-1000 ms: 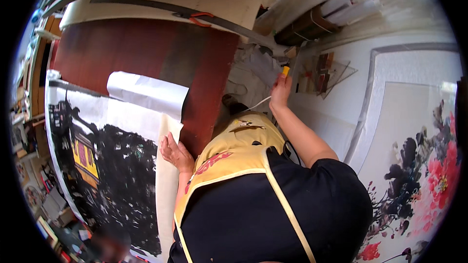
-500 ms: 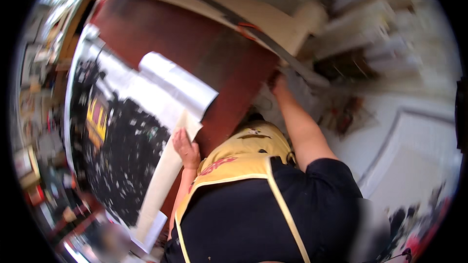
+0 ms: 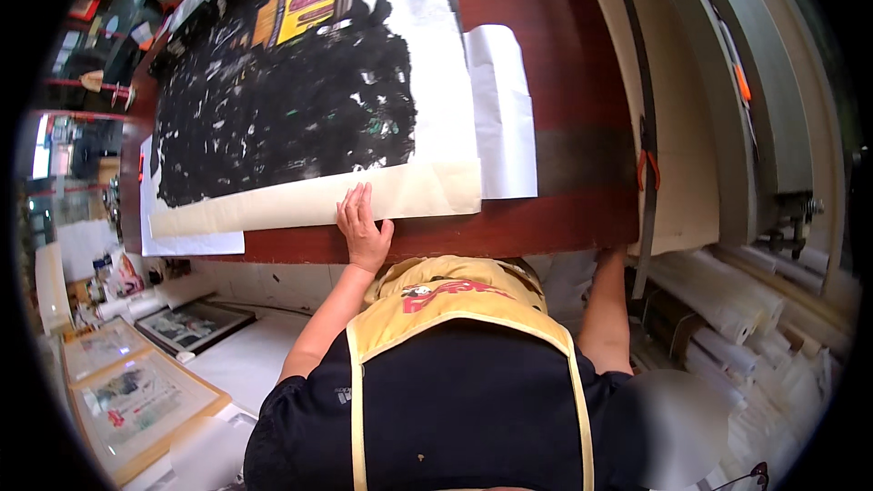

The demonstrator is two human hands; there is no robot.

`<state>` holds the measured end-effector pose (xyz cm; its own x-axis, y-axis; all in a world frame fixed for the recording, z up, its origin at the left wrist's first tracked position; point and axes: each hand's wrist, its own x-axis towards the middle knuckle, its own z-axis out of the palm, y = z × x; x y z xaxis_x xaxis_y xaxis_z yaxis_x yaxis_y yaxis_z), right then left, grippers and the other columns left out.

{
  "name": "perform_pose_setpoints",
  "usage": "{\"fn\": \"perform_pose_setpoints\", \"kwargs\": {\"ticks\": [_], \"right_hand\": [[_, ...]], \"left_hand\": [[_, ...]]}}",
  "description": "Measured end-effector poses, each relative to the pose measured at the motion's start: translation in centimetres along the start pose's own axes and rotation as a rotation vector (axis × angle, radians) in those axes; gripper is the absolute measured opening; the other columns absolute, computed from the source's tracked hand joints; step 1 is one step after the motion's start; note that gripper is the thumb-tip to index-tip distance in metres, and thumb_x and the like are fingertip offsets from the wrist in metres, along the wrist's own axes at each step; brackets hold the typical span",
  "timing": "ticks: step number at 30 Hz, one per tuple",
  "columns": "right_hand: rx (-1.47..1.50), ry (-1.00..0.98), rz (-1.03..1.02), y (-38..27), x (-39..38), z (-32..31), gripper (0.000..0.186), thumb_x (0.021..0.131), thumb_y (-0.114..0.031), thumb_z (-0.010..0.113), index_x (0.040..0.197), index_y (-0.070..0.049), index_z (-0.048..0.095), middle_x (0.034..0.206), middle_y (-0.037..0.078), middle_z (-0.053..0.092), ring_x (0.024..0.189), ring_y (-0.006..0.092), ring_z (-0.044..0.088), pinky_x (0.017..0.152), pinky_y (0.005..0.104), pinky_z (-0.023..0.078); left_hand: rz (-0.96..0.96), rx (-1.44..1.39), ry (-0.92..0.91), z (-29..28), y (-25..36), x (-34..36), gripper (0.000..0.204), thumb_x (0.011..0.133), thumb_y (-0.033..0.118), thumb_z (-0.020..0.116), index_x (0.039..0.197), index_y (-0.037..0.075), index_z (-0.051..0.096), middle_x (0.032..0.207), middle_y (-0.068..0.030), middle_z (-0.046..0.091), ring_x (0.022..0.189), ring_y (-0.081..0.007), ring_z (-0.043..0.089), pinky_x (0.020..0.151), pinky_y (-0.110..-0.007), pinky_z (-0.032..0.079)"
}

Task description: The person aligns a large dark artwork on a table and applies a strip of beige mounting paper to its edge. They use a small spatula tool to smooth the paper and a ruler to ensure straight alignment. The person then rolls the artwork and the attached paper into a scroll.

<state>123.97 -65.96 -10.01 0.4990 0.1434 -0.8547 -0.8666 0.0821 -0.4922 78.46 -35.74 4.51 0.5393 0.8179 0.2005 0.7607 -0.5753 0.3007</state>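
Observation:
My left hand lies palm down with its fingers stretched out on a long cream paper strip. This strip runs along the near edge of a large sheet covered with black ink, whose white margin shows on the right. On the black area sits a yellow and brown flat printed piece. Curled white paper lies right of the sheet. At the table's near right corner my right forearm reaches to the edge; the table hides the fingers of that hand.
The dark red table carries the sheet. To its right lie a long dark strip, an orange-handled tool and a metal beam. Paper rolls stack at lower right; framed pictures rest at lower left.
My view has turned, so the table now lies straight ahead. My left hand stays on the cream strip. My right arm has come closer to the table edge and its hand is now hidden.

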Motion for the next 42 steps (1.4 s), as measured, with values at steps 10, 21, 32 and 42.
{"fn": "perform_pose_setpoints", "kwargs": {"ticks": [10, 21, 32, 42], "right_hand": [[-0.795, -0.864, 0.097, -1.6, -20.7, 7.1, 0.037, 0.105, -0.034, 0.060, 0.122, -0.002, 0.068, 0.104, 0.006, 0.073, 0.093, 0.0140, 0.068, 0.085, 0.0292, 0.053], [-0.949, -0.633, -0.537, 3.8, -17.8, 23.4, 0.038, 0.104, -0.023, 0.062, 0.136, -0.003, 0.055, 0.119, 0.004, 0.061, 0.099, 0.0114, 0.058, 0.086, 0.0273, 0.049], [-0.750, -0.697, -0.239, 6.5, -15.0, 27.4, 0.030, 0.101, -0.026, 0.068, 0.123, -0.006, 0.061, 0.097, 0.002, 0.067, 0.088, 0.0155, 0.066, 0.078, 0.0302, 0.055], [-0.420, -0.812, -0.140, 6.1, -23.3, 31.5, 0.045, 0.101, -0.026, 0.059, 0.139, -0.002, 0.057, 0.129, 0.014, 0.067, 0.117, 0.0292, 0.067, 0.103, 0.0462, 0.054]], "left_hand": [[-0.622, -0.101, 0.466, -0.1, -5.5, -2.9, 0.098, 0.082, 0.002, 0.078, 0.161, 0.004, 0.020, 0.159, -0.0245, 0.021, 0.143, -0.0429, 0.033, 0.119, -0.051, 0.033], [-1.006, -1.713, 0.776, -3.7, -10.0, -1.6, 0.036, 0.106, 0.027, 0.057, 0.135, 0.007, 0.052, 0.119, -0.0083, 0.065, 0.108, -0.0198, 0.064, 0.092, -0.038, 0.054], [-1.068, -1.616, 0.681, -8.7, -15.9, 0.8, 0.019, 0.101, 0.027, 0.069, 0.111, 0.012, 0.065, 0.102, 0.0002, 0.069, 0.088, -0.0130, 0.068, 0.078, -0.032, 0.058], [-0.769, -1.515, 0.680, -15.9, -16.8, 4.6, 0.016, 0.101, 0.022, 0.067, 0.104, 0.007, 0.065, 0.096, -0.0027, 0.069, 0.083, -0.0116, 0.070, 0.070, -0.031, 0.062]]}}
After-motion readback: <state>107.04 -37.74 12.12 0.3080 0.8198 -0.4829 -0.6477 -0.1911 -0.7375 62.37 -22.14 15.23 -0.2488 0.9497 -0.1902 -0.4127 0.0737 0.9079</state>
